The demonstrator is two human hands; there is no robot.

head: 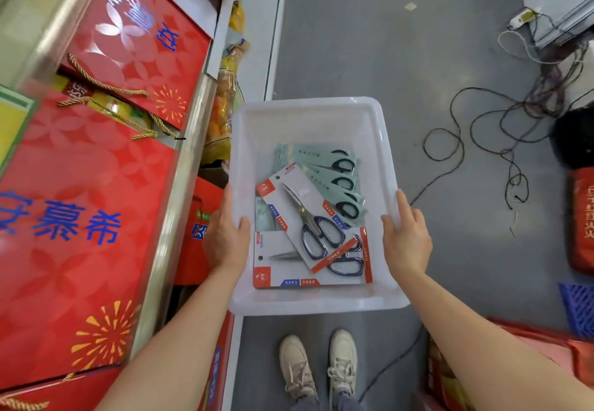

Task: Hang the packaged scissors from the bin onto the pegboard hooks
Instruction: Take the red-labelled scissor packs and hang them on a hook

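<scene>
A translucent white plastic bin (308,114) is held in front of me above the floor. My left hand (226,237) grips its left rim, thumb over the edge. My right hand (406,237) grips its right rim the same way. Inside lie several packaged scissors. Two white cards with red corners and dark-handled scissors (308,221) lie on top near me. Several pale green cards with black-handled scissors (334,169) fan out beneath them toward the far side. No pegboard or hooks are in view.
Red gift boxes (86,217) fill a shelf on the left, with snack bags (225,98) on a lower shelf. Tangled cables (501,140) lie on the grey floor to the right. Red bags (581,221) and a blue crate (578,307) sit at the right edge. My shoes (318,369) are below.
</scene>
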